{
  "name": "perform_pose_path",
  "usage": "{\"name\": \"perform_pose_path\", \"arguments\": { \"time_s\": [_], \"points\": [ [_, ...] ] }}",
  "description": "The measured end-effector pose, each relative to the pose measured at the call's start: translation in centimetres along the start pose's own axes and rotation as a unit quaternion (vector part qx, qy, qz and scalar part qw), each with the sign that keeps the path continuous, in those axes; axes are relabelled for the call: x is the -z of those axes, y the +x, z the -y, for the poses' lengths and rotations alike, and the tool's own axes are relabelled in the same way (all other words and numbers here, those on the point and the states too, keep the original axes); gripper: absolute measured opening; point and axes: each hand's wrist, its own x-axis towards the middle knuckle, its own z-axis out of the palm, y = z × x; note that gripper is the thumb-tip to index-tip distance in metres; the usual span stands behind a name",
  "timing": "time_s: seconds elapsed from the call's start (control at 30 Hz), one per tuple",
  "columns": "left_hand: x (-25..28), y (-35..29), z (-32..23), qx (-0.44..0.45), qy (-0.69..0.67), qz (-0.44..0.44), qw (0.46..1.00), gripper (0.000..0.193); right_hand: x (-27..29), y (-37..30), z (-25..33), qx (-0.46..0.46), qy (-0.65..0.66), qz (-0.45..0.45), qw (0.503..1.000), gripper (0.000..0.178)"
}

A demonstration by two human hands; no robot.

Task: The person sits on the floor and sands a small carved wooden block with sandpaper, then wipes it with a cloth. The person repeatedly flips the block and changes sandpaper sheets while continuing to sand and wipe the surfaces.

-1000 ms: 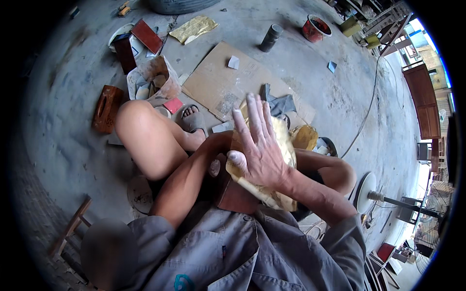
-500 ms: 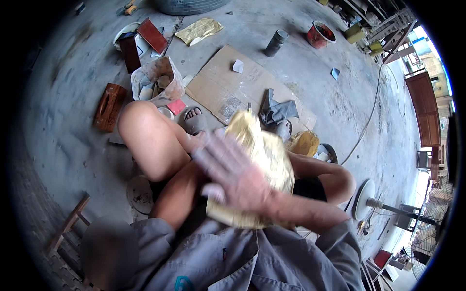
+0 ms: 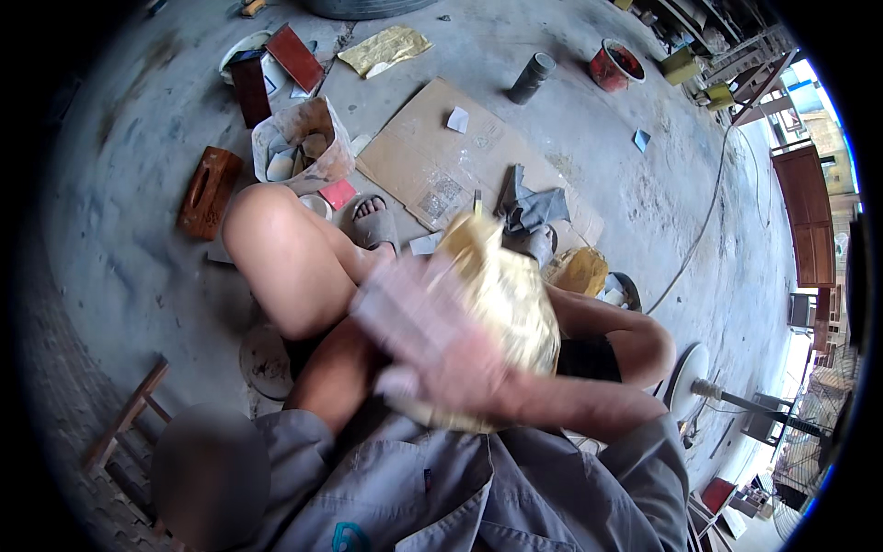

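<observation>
A shiny gold, crumpled-looking object [image 3: 515,294] lies across my lap, between my bare legs. I cannot make out whether it is a wrapping or a solid piece. My right hand [image 3: 428,327] comes from the right and passes over its left side. Motion smears this hand, but it looks flat, with the fingers stretched out and the thumb apart; whether it touches the gold surface is unclear. From the left, my left forearm [image 3: 336,363] runs in under the right hand. My left hand is hidden behind that hand and the gold object.
Flattened cardboard [image 3: 460,152] lies ahead, with a dark grey cloth [image 3: 533,202] on it. A stained white tub [image 3: 329,164] and a wooden box [image 3: 209,193] stand left. Beyond are another gold piece [image 3: 384,51], a grey cylinder [image 3: 532,78] and a red bucket [image 3: 614,66].
My right hand has shifted slightly down and left over the gold object and is more blurred. The gold object stays in my lap, and my left forearm has hardly moved.
</observation>
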Motion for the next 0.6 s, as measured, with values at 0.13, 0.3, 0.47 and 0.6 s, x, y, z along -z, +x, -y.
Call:
{"name": "perform_pose_path", "arguments": {
  "time_s": [0.13,0.3,0.47,0.6],
  "points": [
    [0.5,-0.8,0.0,0.013,-0.004,-0.013,1.0,0.041,0.7,1.4,-1.8,-0.072,-0.03,0.015,0.997,0.069],
    [-0.3,0.6,-0.2,0.014,0.004,0.015,1.0,0.041,-0.4,-0.4,-10.6,-0.309,0.185,-0.055,0.931,0.077],
    [0.8,-0.3,-0.1,0.033,0.008,-0.003,0.999,0.041,0.8,0.3,-9.3,-0.236,0.318,-0.002,0.918,0.08],
    [0.5,-0.5,0.5,0.053,0.02,0.002,0.998,0.041,-0.4,-0.6,-9.7,-0.348,0.529,-0.038,0.773,0.081]
  ]
}}
